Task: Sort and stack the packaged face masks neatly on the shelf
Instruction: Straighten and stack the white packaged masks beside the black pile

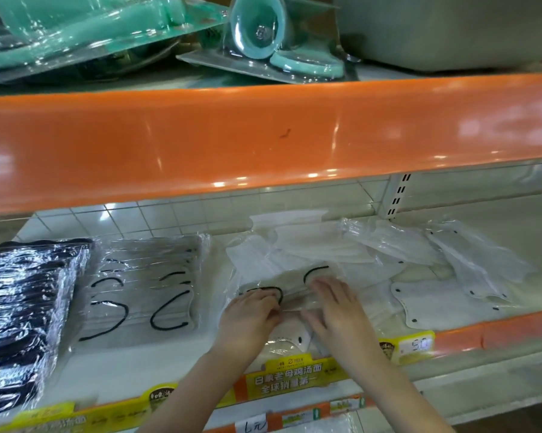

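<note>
Head view: both hands down flat on one clear mask packet (290,287) at the front middle of the lower shelf (469,334). Left hand (250,310) with fingers curled over the packet's left end, on the black ear loop; right hand (332,303) spread, palm down, pressing the right half. Not clenched, not lifting; more a pinning and squaring hold than a true grip, though fingertips under the film cannot be ruled out.

Under and behind that packet, a loose heap of white masks (310,242), overlapping at odd angles. Further right, more scattered packets (469,260), some tilted, one lying near the shelf lip. To the left, a tidy stack with black loops (144,289), and beside it a stack of dark masks (29,295), both already squared.

Handling, as a judgement: very light, thin, floppy, nothing rigid inside. Glossy film, so probably slippery packet on packet; likely to slide or fan out if pushed from one end. Not fragile, but easily creased. Best taken by the two short ends, thumbs on top and fingers beneath, kept level, or pressed flat and slid. Gripping at the middle likely to fold it. Edges worth tapping flush once laid on the stack.
</note>
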Demonstrator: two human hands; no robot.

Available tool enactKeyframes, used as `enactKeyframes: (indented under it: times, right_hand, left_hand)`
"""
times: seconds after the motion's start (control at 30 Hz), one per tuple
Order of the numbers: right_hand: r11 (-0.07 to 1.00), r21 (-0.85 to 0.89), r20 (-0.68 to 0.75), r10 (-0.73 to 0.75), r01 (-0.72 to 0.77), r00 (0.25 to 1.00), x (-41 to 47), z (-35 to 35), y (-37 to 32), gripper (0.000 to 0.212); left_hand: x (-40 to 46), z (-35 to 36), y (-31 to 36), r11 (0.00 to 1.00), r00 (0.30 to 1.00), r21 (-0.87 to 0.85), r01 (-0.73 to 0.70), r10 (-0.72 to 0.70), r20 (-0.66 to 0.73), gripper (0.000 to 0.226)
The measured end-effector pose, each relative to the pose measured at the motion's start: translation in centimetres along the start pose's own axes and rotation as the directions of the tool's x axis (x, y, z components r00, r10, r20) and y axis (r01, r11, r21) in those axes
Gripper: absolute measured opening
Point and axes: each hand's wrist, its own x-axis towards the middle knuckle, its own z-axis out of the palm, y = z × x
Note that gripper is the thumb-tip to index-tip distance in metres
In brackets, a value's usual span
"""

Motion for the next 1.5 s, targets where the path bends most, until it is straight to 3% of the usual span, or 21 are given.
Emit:
enactKeyframes:
  times: [0.1, 0.17, 0.4, 0.57, 0.73, 0.83, 0.93, 1.13, 1.27, 1.5]
  right_hand:
    - [0.998, -0.042, 0.212, -0.032, 0.042, 0.977, -0.9, 0.8, 0.9, 0.048]
    - [0.999, -0.030, 0.169, -0.035, 0.040, 0.985, -0.8, 0.6, 0.8, 0.033]
    - [0.994, -0.069, -0.002, -0.081, 0.080, 0.997, 0.2, -0.5, 0.1, 0.027]
    - [0.990, -0.119, -0.122, -0.093, 0.079, 0.988, 1.1, -1.6, -2.2, 0.025]
    - [0.988, -0.103, -0.085, -0.123, 0.114, 0.989, 2.6, -1.0, -4.5, 0.032]
    - [0.991, -0.025, -0.081, -0.130, 0.129, 0.988, 3.8, -0.2, -6.9, 0.044]
    - [0.984, 0.110, -0.002, -0.137, 0.137, 0.991, 5.2, 1.2, -10.0, 0.060]
    - [0.962, 0.190, 0.074, -0.213, 0.196, 0.974, 6.0, 4.6, -15.7, 0.047]
    - [0.964, 0.148, 0.161, -0.243, 0.220, 0.957, 5.1, 5.8, -18.4, 0.059]
    - [0.982, 0.027, 0.235, -0.188, 0.187, 0.954, 3.4, 8.6, -20.3, 0.054]
  left_hand:
    - [-0.1, -0.7, 0.4, 0.994, 0.997, -0.089, 0.071, -0.069, 0.020, 0.021]
    - [-0.3, -0.9, 0.4, 0.990, 0.998, -0.128, 0.062, -0.059, 0.029, 0.020]
    - [-0.6, -0.4, 0.3, 0.973, 0.998, 0.220, -0.063, 0.061, 0.013, 0.036]
    - [0.4, -1.7, 0.8, 0.934, 0.998, 0.351, -0.065, 0.058, 0.031, 0.030]
    - [-1.3, -4.2, -2.6, 0.958, 0.939, 0.256, -0.133, 0.205, -0.278, 0.055]
    - [-2.3, -5.7, -5.2, 0.959, 0.856, 0.253, -0.128, 0.236, -0.460, 0.032]
    - [-3.5, -7.4, -8.1, 0.953, 0.849, 0.303, -0.028, 0.182, -0.496, 0.030]
    - [-7.0, -8.5, -13.7, 0.959, 0.836, 0.278, 0.053, 0.110, -0.538, 0.035]
    - [-9.3, -7.6, -16.4, 0.968, 0.825, 0.225, 0.109, 0.038, -0.563, 0.030]
    - [-11.3, -5.9, -18.3, 0.966, 0.888, 0.210, 0.151, -0.039, -0.458, 0.030]
